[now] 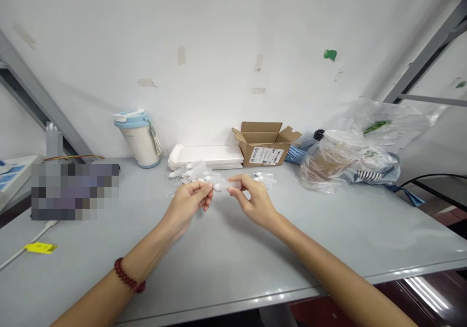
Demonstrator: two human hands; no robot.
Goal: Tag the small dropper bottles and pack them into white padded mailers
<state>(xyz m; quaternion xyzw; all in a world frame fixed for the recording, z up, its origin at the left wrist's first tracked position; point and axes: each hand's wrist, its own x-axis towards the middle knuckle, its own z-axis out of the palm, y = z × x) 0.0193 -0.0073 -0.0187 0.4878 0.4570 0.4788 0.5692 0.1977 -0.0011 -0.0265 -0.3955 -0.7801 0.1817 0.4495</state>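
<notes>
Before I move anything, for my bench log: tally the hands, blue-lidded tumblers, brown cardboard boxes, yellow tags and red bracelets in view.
Left hand and right hand: 2
Blue-lidded tumbler: 1
Brown cardboard box: 1
Yellow tag: 1
Red bracelet: 1
Total: 6

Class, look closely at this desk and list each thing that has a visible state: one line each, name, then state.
Left hand: pinching one end of the small clear piece
Right hand: pinching its other end
Cardboard box: open, flaps up
Tumbler: standing, lid on
White stack: lying flat
Small white pieces: loosely heaped
Clear plastic bag: crumpled
</notes>
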